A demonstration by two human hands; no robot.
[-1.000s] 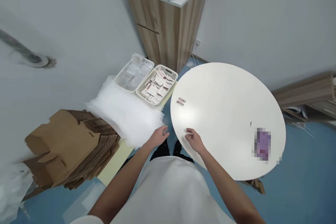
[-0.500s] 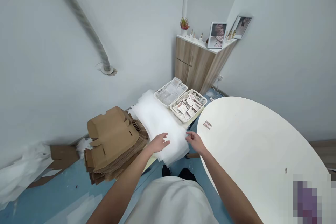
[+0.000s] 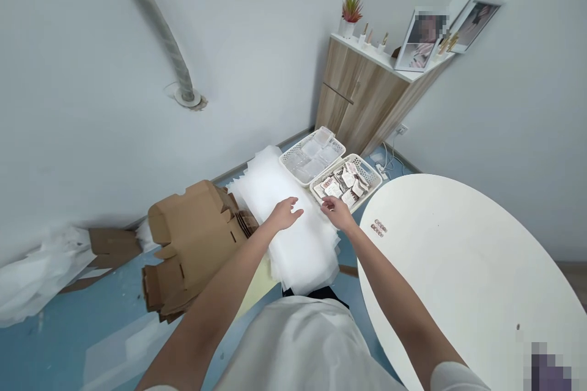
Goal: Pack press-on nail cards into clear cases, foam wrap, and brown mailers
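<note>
My left hand (image 3: 284, 214) hovers over a stack of white, foam-like sheets (image 3: 300, 256), thumb and fingers apart, holding nothing. At the right side of the stack is my right hand (image 3: 338, 212), also open, close to the near edge of a white basket (image 3: 370, 191) of small printed packets (image 3: 348, 177). Whether its fingertips touch the basket cannot be made out. Behind the sheets, a second white basket (image 3: 287, 166) holds clear plastic pouches or boxes (image 3: 312, 156).
Flat brown cardboard boxes (image 3: 197, 232) are piled left of the sheets. A round white table (image 3: 440, 244) stands to the right, with small nail-like pieces (image 3: 378, 228) on it. A wooden cabinet (image 3: 362, 85) fills the corner. White plastic wrapping (image 3: 50, 269) lies at far left.
Both hands have moved forward over the sheets, the right one closer to the packet basket. Both stay open. My body is closer to the stack, and the view has shifted.
</note>
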